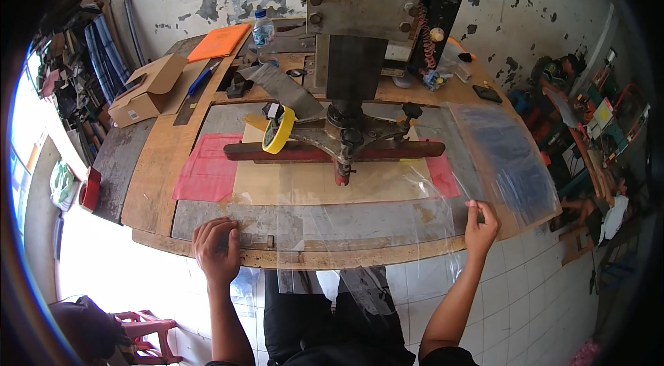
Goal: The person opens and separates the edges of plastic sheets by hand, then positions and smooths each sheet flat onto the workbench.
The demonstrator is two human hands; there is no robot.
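My right hand (482, 226) pinches the right edge of a clear plastic sheet (373, 228), its fingers closed. The sheet spreads over the metal plate (200, 221) and hangs past the table's front edge towards my lap. My left hand (216, 247) rests on the plate near the front edge, fingers loosely bent, thumb apart, with nothing seen in it. Ahead of both hands, a press head with a long red-edged bar (332, 152) stands over a cream sheet (304, 190) with a pink sheet (204, 169) beneath. A yellow tape roll (279, 131) hangs on the press arm.
A stack of clear plastic sheets (512, 165) lies right. Leftward are an open cardboard box (145, 93), a blue cutter (200, 81) and an orange folder (220, 42). A water bottle (263, 29) stands behind. Another person (557, 72) is at far right.
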